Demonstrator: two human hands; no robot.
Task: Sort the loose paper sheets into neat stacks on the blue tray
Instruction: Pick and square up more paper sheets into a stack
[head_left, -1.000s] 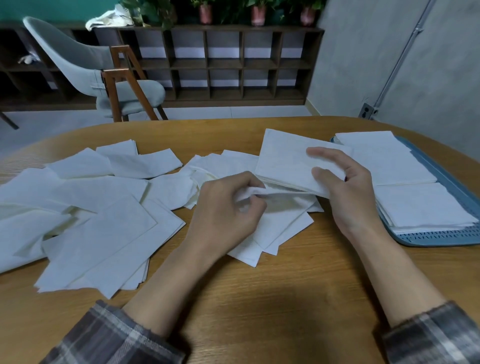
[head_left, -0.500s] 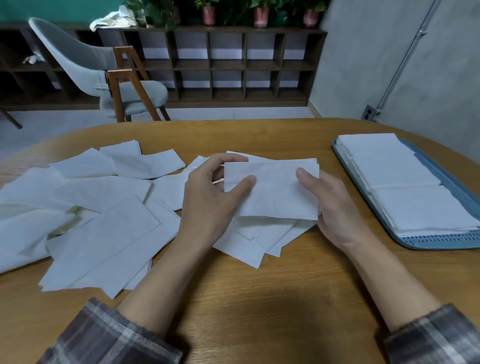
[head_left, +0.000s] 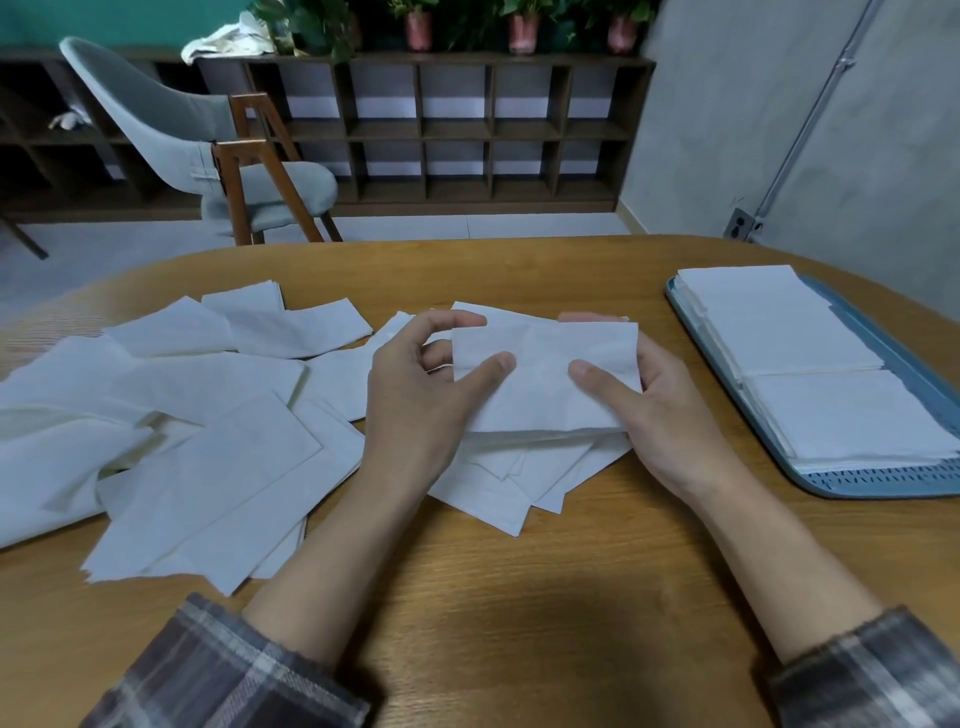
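Observation:
A small bundle of white paper sheets is held above the table centre, tilted toward me. My left hand grips its left edge, thumb on the front and fingers behind. My right hand holds the right edge the same way, thumb on top. Several loose sheets lie scattered over the left half of the table, and more lie fanned under the bundle. The blue tray at the right carries two neat white stacks, a far one and a near one.
The wooden table has a rounded far edge. Behind it stand a grey chair with wooden legs and a dark cubby shelf topped with potted plants. A grey wall with a conduit is at the right.
One second ago the hands were pulling sheets from the pile beside the tray. Since then they brought a bundle together at the table centre, and now both thumbs press its front.

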